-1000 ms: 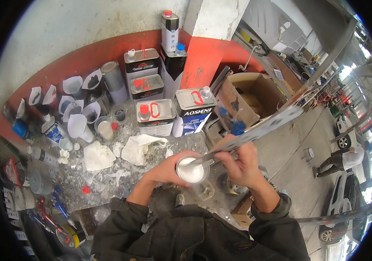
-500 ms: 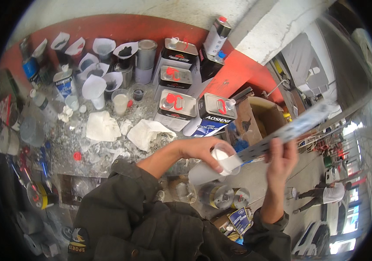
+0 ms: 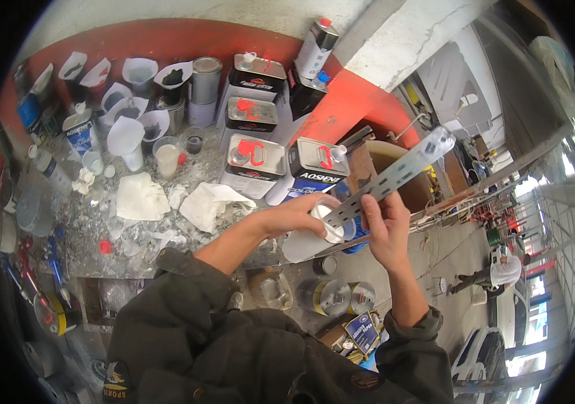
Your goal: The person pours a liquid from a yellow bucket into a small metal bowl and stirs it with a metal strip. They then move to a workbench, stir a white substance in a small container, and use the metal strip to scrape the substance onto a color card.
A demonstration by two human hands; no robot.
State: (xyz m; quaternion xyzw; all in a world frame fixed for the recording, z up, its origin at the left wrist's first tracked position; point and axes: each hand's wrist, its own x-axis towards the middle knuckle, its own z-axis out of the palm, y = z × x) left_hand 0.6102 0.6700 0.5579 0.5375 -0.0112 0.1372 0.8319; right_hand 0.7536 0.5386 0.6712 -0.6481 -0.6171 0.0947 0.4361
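Note:
My left hand (image 3: pixel 294 217) is wrapped round a translucent plastic cup (image 3: pixel 303 248), which it holds tilted off the edge of the bench. Something white (image 3: pixel 328 222) shows at the cup's mouth. Between the fingers and thumb of my right hand (image 3: pixel 388 229) is a long flat metal strip with rows of slots (image 3: pixel 395 174). Its lower end reaches the cup's rim; whether it goes inside is hidden. The strip's far end points up and right.
Square metal cans (image 3: pixel 258 165) with red caps stand on the stained bench (image 3: pixel 139 249). White cloths (image 3: pixel 210 205) and several cups with paper funnels (image 3: pixel 126 138) lie farther left. Round tins (image 3: pixel 324 296) stand below the bench edge. A person (image 3: pixel 502 271) is far right.
The strip has swung from blurred motion to a steadier, steeper slant. My right hand has come left, closer to the cup. The whole view has shifted slightly.

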